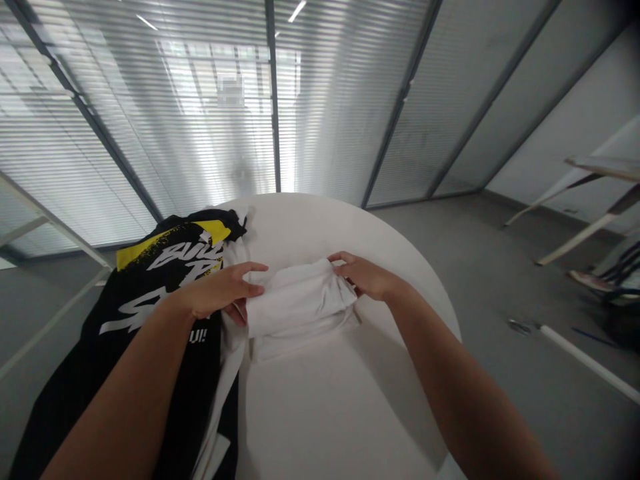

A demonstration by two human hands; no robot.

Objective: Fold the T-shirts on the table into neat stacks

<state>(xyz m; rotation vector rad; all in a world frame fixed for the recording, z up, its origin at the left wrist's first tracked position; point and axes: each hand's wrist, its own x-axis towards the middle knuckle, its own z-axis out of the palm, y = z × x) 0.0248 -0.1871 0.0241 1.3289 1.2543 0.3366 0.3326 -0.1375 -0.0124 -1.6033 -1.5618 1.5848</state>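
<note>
A white folded cloth [300,300], stacked in layers like a garment, lies on a round white table [320,413]. My left hand [225,290] is at its left edge, with the index finger and thumb spread apart over it and the other fingers lower down, partly hidden. At the cloth's right end, my right hand [365,275] has its fingers closed on the upper corner, where the fabric is wrinkled. Under my left forearm is a black garment [165,267] with white lettering and a yellow patch, spread along the table's left side, with white fabric beside it.
Behind the table stands a glass partition with blinds [330,100]. To the right, a table with pale legs [600,167] and a white pole [590,363] are seen over the grey floor [480,267]. A white metal frame [55,233] stands at the left.
</note>
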